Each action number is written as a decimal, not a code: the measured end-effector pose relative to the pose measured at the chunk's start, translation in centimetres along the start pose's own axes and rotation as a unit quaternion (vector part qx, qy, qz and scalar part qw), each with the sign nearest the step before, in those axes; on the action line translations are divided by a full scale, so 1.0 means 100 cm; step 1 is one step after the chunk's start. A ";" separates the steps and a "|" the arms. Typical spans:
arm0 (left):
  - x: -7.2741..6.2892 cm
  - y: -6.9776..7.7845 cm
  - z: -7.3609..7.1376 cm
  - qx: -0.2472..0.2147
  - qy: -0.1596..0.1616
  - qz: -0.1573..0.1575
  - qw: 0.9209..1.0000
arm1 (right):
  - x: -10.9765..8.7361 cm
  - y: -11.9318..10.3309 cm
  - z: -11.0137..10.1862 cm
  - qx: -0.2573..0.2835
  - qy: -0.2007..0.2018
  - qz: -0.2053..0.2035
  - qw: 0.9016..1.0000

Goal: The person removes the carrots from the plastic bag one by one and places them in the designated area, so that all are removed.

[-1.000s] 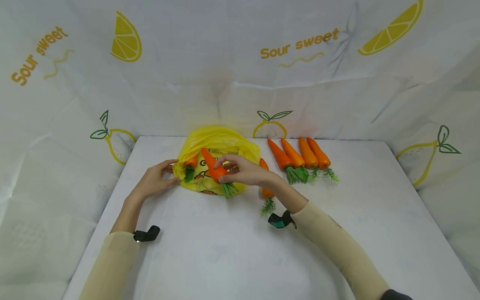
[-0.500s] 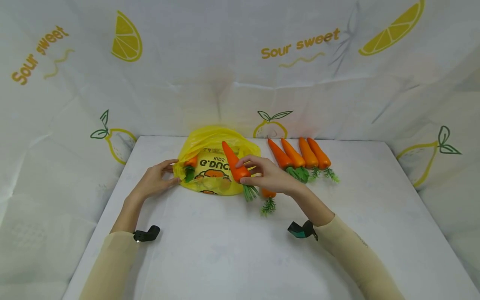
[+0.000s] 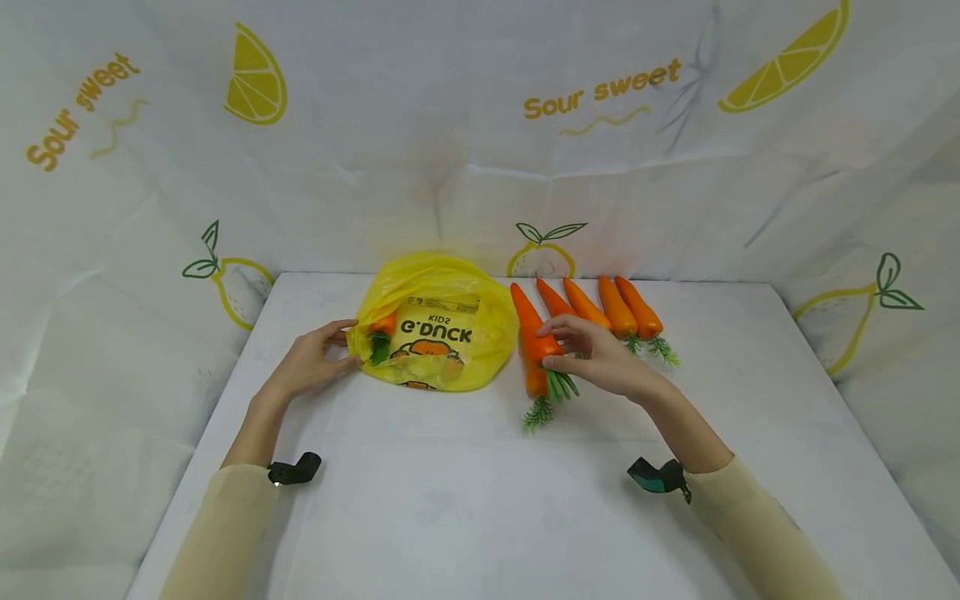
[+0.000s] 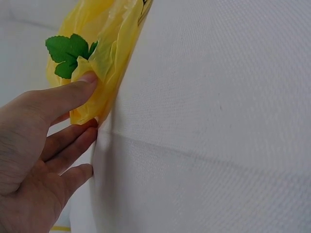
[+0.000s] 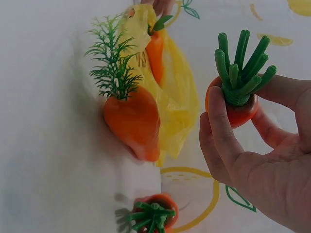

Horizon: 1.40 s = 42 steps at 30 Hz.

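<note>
A yellow plastic bag [image 3: 491,333] printed with a duck lies on its side, its mouth facing me. One carrot [image 3: 383,324] with a leafy green top shows inside the bag at the left. My left hand [image 3: 313,357] pinches the bag's left rim, thumb over the film and fingers behind it in the left wrist view. Held up in my right hand [image 3: 592,354] is a carrot [image 3: 528,317] with short green stalks; thumb and fingers grip its thick end. Below it, another carrot [image 5: 133,121] with a feathery top lies against the bag's right side, partly covered in the head view.
Several carrots [image 3: 617,307] lie in a row at the table's back right, tips toward the wall. A white cloth backdrop [image 3: 420,192] printed with lemons rises behind the white table [image 3: 450,500].
My right hand has moved right with its carrot, from the bag's mouth to over the carrot beside the bag. The bag's print is now uncovered. My left hand has stayed put.
</note>
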<state>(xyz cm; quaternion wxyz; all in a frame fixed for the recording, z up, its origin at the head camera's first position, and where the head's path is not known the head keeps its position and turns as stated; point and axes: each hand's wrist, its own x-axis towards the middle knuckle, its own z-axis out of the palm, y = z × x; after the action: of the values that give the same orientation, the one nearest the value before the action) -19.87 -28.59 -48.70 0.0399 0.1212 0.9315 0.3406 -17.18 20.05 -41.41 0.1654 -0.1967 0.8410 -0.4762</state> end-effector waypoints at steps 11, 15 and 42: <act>0.000 0.000 0.000 -0.001 -0.002 -0.003 1.000 | -0.020 0.025 -0.011 -0.031 0.007 0.009 0.999; 0.000 0.000 0.000 -0.002 -0.002 0.001 1.000 | -0.024 0.032 -0.010 -0.036 0.008 0.024 0.999; 0.001 -0.001 0.001 0.007 -0.006 -0.007 1.000 | -0.030 0.056 0.011 -0.029 -0.017 0.012 0.999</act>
<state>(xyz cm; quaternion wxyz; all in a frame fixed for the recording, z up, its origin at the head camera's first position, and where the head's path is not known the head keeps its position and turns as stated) -19.95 -28.62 -48.83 0.0474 0.1170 0.9345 0.3330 -15.06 23.34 -46.54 0.1793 -0.1995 0.8538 -0.4462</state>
